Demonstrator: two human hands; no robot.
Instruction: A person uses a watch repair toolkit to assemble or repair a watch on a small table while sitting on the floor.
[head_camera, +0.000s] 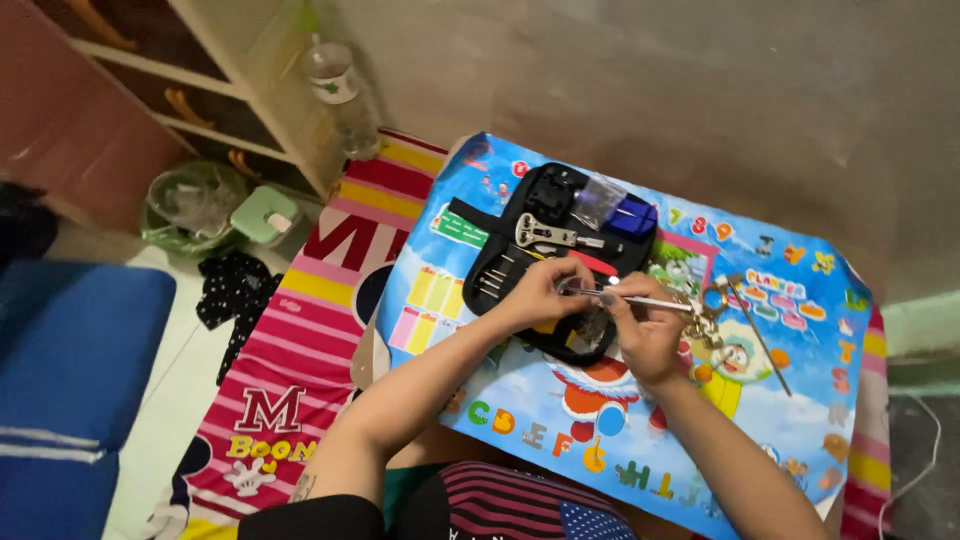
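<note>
Striped shirt (520, 505) at bottom edge. Both hands mid-frame over the counter (640, 440): left hand (535, 292) fingers pinch a small clear piece, right hand (645, 335) fingers grasp a thin metal tool (640, 300), above black tool case (545, 245).

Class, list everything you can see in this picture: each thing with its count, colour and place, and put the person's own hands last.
Tool case: one, black, lying open on the table cover, holding small metal tools.
Thin metal tool: one, silver, held between both hands.
Table cover: one, blue with cartoon pictures and letters, over the small table.
Blue box: one, at the case's far edge.
Striped mat: one, pink, red and yellow, on the floor left of the table.
Plastic bottle: one, clear, by the shelf.
Blue cushion: one, far left.
Left hand: one, at the tool's tip.
Right hand: one, gripping the tool.
</note>
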